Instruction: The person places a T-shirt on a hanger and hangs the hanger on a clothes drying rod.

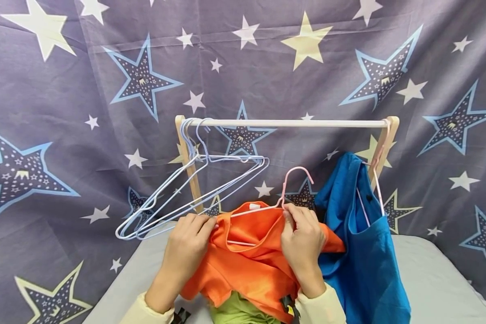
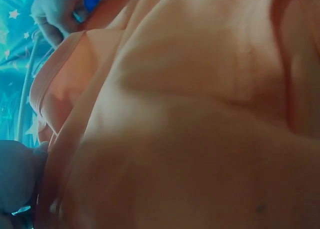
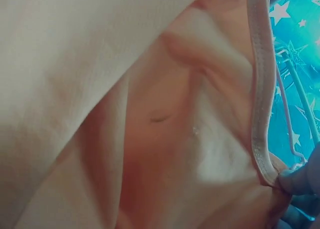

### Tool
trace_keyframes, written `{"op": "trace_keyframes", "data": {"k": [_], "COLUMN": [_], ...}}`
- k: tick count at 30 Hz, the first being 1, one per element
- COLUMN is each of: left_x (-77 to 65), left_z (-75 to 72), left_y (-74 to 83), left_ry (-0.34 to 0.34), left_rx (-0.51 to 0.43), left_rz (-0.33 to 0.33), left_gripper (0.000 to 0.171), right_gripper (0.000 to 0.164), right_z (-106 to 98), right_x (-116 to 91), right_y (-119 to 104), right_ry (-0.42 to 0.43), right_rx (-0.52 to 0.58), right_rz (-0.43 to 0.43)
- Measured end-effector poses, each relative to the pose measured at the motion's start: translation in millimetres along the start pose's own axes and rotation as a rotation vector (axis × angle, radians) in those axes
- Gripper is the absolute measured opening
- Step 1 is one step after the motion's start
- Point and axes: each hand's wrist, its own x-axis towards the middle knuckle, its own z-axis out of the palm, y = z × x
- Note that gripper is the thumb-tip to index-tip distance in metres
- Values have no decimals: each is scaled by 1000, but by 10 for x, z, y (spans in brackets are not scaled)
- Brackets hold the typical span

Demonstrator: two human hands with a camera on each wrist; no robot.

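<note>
An orange T-shirt [image 1: 243, 265] is held up in front of me, with a pink hanger [image 1: 284, 191] inside its neck opening. The hanger's hook stands free above the collar. My left hand [image 1: 189, 245] pinches the shirt at the left shoulder, beside the collar. On the other side, my right hand [image 1: 303, 238] pinches the fabric by the neckline, just below the hook. In the left wrist view the orange cloth [image 2: 190, 114] fills most of the picture. The right wrist view shows fingers [image 3: 297, 181] gripping the collar edge. The hanger's lower bar is partly hidden by the shirt.
A rack with a white rail [image 1: 291, 123] and wooden legs stands behind. Several pale blue and white hangers [image 1: 202, 157] hang at its left end. A blue shirt [image 1: 364, 261] hangs at the right on a pink hanger. Green cloth [image 1: 243, 310] lies below the orange shirt.
</note>
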Motion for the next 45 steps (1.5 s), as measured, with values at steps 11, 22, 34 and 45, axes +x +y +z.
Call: {"op": "trace_keyframes", "data": {"k": [11, 22, 34, 45], "left_x": [-111, -153, -176, -201], "left_z": [19, -48, -93, -130], "left_y": [2, -59, -121, -183], "left_ry": [-15, 9, 43, 57], "left_rx": [-155, -182, -179, -188], "left_rz": [-215, -293, -320, -351], "left_gripper": [14, 17, 16, 19], "right_gripper": [17, 27, 25, 27], "right_z": [-44, -119, -137, -262], "right_x": [51, 98, 104, 174], "right_y": [81, 205, 326, 390], "right_ry": [-170, -257, -328, -332], "right_rx": [114, 150, 114, 102], "right_rz": [-90, -152, -125, -97]}}
